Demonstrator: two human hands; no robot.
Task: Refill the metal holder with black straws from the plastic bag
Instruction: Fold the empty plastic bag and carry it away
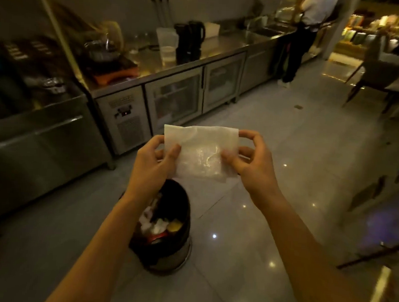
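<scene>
A flat, translucent white plastic bag is stretched between both hands at chest height, above the floor. My left hand pinches its lower left edge between thumb and fingers. My right hand pinches its right edge, thumb in front and fingers curled behind. No straws show inside the bag. No metal holder and no black straws are in view.
A black trash bin holding crumpled waste stands on the tiled floor directly below the bag. A steel counter with under-counter fridges runs along the back, bearing kettles and a pitcher. A person stands at the far right end. A chair is at right.
</scene>
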